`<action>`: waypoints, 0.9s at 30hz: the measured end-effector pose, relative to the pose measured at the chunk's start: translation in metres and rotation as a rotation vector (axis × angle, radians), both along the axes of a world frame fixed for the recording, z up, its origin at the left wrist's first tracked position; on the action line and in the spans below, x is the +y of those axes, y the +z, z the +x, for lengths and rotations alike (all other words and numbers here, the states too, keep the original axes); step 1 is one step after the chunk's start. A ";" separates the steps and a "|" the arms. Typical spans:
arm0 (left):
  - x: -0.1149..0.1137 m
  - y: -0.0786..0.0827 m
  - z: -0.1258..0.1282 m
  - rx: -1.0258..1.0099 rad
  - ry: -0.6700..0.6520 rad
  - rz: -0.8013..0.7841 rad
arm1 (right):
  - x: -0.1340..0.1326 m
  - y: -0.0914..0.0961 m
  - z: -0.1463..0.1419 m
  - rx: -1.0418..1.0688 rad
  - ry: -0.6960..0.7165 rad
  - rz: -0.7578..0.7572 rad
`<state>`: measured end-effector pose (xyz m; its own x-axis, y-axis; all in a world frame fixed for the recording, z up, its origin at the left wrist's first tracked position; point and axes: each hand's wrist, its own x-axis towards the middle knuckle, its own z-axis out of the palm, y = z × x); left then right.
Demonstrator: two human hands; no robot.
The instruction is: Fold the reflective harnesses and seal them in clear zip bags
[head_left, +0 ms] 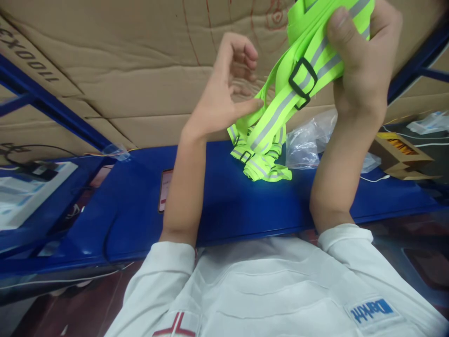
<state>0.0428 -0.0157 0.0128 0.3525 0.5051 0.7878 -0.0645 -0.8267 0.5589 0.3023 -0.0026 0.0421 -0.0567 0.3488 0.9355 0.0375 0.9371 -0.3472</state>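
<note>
A bundle of neon yellow-green reflective straps (273,114) with grey stripes hangs from my right hand (365,61). That hand is closed around its upper part, thumb on top. A black plastic buckle (303,83) sits on the straps just below the grip. The lower end lies in a crumpled heap (261,164) on the blue table, with smaller black buckles in it. My left hand (229,84) is beside the straps, its fingers curled but apart from the thumb. The thumb tip reaches the strap's edge; nothing shows gripped in that hand.
Clear plastic bags (305,145) lie behind the heap on the blue table (238,210). A phone (164,189) is partly behind my left forearm. An open cardboard box (400,154) stands at right. Large cardboard (150,70) rises behind, between blue metal bars (52,103).
</note>
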 end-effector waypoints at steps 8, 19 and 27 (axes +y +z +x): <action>-0.025 -0.003 0.030 0.117 0.359 0.393 | 0.004 0.004 -0.012 0.156 -0.026 0.033; 0.009 0.002 0.008 0.055 0.096 0.277 | 0.019 0.001 0.012 0.123 0.170 0.060; 0.026 -0.003 0.005 -0.016 0.381 0.674 | 0.021 0.000 0.011 0.075 0.146 -0.027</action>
